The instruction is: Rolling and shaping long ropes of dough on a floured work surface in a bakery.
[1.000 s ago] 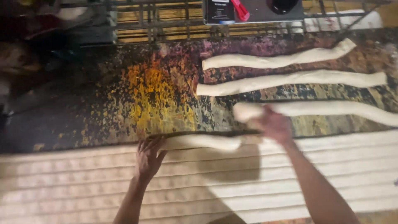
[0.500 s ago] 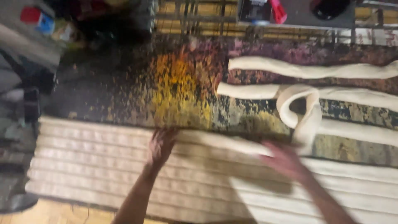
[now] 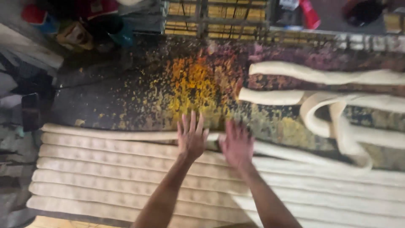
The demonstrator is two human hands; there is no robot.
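Just the one camera, worn on the person's head and looking almost straight down at the table [image 3: 126, 105] from close above. Both forearms come up from the bottom edge, so the left hand [image 3: 192, 139] and right hand [image 3: 236, 145] sit mid-frame. The far edge catches a wire rack [image 3: 219, 21].

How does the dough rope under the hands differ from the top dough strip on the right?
The dough rope under the left hand and right hand looks thin and long, edging the ridged dough rows. The top dough strip looks thicker and lies alone, untouched, on the stained surface. Both are pale and lie roughly crosswise.
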